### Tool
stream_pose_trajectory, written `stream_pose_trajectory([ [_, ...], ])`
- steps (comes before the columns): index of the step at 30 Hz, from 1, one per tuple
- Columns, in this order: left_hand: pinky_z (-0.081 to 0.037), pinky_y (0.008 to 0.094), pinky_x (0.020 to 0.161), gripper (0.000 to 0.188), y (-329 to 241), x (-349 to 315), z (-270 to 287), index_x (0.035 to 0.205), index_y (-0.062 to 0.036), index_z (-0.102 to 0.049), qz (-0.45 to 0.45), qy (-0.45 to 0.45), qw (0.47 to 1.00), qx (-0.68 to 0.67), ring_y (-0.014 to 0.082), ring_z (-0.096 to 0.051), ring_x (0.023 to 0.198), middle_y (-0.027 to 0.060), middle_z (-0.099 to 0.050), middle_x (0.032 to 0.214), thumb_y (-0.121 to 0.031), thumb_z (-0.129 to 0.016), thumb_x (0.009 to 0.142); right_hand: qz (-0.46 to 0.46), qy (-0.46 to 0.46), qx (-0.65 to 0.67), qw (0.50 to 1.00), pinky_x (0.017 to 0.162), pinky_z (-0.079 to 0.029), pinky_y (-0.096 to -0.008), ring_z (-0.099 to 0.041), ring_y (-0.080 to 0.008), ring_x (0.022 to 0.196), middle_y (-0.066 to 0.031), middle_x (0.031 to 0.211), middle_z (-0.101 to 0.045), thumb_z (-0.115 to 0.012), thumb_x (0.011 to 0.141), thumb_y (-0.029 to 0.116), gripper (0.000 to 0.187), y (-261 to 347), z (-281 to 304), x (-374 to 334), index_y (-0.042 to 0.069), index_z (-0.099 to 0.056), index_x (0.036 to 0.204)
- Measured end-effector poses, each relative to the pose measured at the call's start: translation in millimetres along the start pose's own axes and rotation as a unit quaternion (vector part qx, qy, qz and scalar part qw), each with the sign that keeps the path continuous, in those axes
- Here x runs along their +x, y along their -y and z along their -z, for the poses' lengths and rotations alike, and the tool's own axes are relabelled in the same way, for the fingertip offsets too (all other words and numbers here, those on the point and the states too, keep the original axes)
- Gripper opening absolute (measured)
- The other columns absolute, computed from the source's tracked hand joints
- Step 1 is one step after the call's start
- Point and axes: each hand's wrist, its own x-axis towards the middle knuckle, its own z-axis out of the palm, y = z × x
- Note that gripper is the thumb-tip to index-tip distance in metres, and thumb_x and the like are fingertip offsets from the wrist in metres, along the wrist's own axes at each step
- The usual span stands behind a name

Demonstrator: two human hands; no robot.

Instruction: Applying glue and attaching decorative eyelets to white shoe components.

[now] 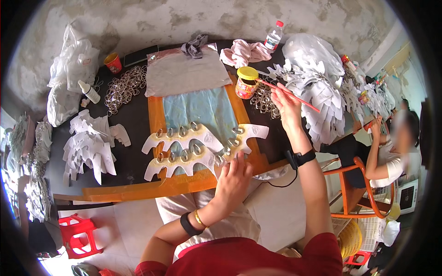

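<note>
My right hand [286,108] is closed around a thin red stick [304,102], like a brush handle. The stick's far end reaches the side of a jar [245,87] with a yellow top; I cannot make out its tip. My left hand [234,181] lies with fingers extended on the lower edge of a scalloped white cut-out [253,133] at the right. Two more such cut-outs, an upper one [205,138] and a lower one [202,158], lie beside it. Oval metal rings [183,130] stand along their yellowish-stained edges. My left fingers hide part of the work.
A blue sheet [198,108] taped in orange covers the table's middle. White cut-outs [90,147] are stacked left, with more [322,103] at right. Metal rings [126,89] lie in a heap. A bottle [274,37] stands behind. Another person [391,152] sits at right.
</note>
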Motion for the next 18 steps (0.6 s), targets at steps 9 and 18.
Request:
stream_pose_trajectory([
  [9,-0.038,0.0367,0.084,0.029,6.4,-13.3,1.3,0.103,-0.0060,-0.054,-0.005,0.005,1.000,-0.013,0.0244,-0.045,0.104,0.0101,-0.049,0.112,-0.021,-0.056,0.078,-0.176,0.080,0.049,0.980,0.083,-0.048,-0.0317,-0.059,-0.0167,0.090,-0.0113,0.096,-0.061,-0.055,0.089,0.017,0.037,20.8,8.0,-76.5,0.003,-0.047,0.122],
  [18,-0.036,0.0363,0.084,0.034,-12.1,-27.4,22.4,0.108,-0.0070,-0.055,-0.014,-0.063,0.997,-0.053,0.0236,-0.043,0.104,0.0073,-0.049,0.104,-0.020,-0.056,0.076,-0.197,-0.012,-0.024,0.980,0.072,-0.043,-0.0230,-0.052,-0.0065,0.075,0.0009,0.082,-0.056,-0.051,0.090,0.022,0.037,50.4,41.5,-225.7,0.004,-0.048,0.123],
])
